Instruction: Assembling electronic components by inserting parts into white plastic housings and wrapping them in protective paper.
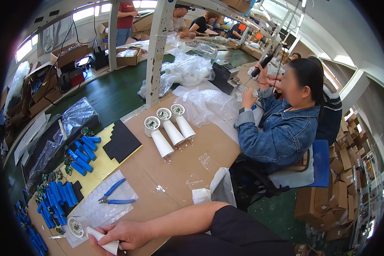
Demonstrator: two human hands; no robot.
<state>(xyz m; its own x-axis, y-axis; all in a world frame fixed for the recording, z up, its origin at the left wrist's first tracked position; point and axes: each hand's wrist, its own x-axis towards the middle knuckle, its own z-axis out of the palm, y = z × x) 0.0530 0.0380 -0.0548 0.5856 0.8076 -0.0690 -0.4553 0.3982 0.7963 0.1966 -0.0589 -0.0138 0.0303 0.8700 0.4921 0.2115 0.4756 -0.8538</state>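
Observation:
My right hand (130, 235) reaches in from the lower right, its fingers wrapped round a white cone-shaped housing (111, 246). Skin of what looks like my left hand (94, 246) shows at the housing's other side; its fingers are mostly hidden and cut off by the lower edge. Just beyond the housing sits a round clear-rimmed cup (76, 226) with a small circuit board inside. Blue-handled cutters (117, 194) lie splayed on a clear sheet of round stickers (96, 202). Farther off, three white cone housings (173, 133) lie in a row against similar round cups (164, 113).
Several blue cylindrical batteries (55, 198) with circuit boards lie at the left, some on a yellow sheet (99, 158) beside black foam (122, 141). Plastic bags (187, 68) heap beyond a post (157, 55). A co-worker (281, 111) in denim holds a power screwdriver (262, 64) at the right.

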